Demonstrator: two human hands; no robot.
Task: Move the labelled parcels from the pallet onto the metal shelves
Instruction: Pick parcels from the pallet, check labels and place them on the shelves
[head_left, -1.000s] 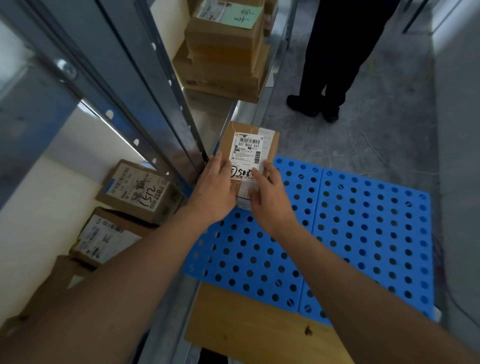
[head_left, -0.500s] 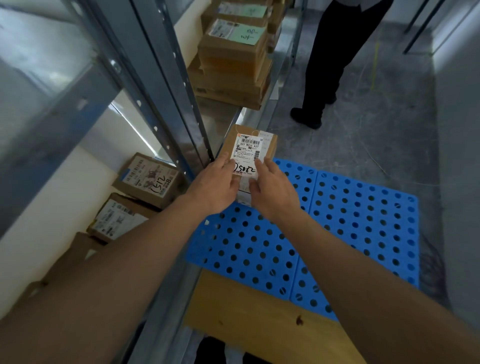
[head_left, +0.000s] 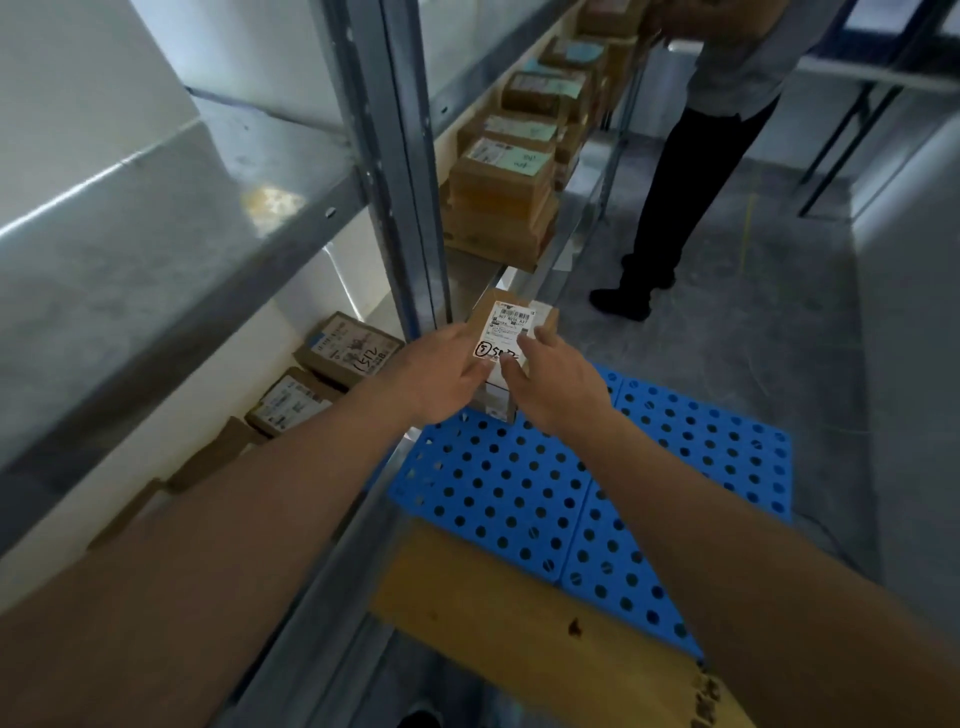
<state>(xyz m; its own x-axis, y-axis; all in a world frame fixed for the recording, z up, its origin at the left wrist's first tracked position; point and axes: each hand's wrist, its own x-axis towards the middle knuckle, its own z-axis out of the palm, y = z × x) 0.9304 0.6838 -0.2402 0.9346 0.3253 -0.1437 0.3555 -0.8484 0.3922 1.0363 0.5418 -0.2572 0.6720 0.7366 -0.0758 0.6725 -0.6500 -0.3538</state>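
A small brown parcel (head_left: 511, 325) with a white barcode label and black handwriting is held in the air above the blue perforated pallet (head_left: 597, 483). My left hand (head_left: 447, 379) grips its left side and my right hand (head_left: 556, 384) grips its right side, thumbs on the label. The parcel hangs just right of the grey upright post of the metal shelves (head_left: 400, 171). Two labelled parcels (head_left: 348, 348) lie on the lower shelf to the left. No other parcel shows on the pallet.
Stacks of labelled boxes (head_left: 498, 208) fill the shelf further back. A person in dark trousers (head_left: 675, 182) stands in the aisle beyond the pallet. A wooden board (head_left: 519, 623) lies at the pallet's near edge. Grey concrete floor (head_left: 779, 322) lies to the right.
Both hands have lifted the parcel higher above the pallet, and my head has risen, bringing the upper shelf and more of the aisle into view.
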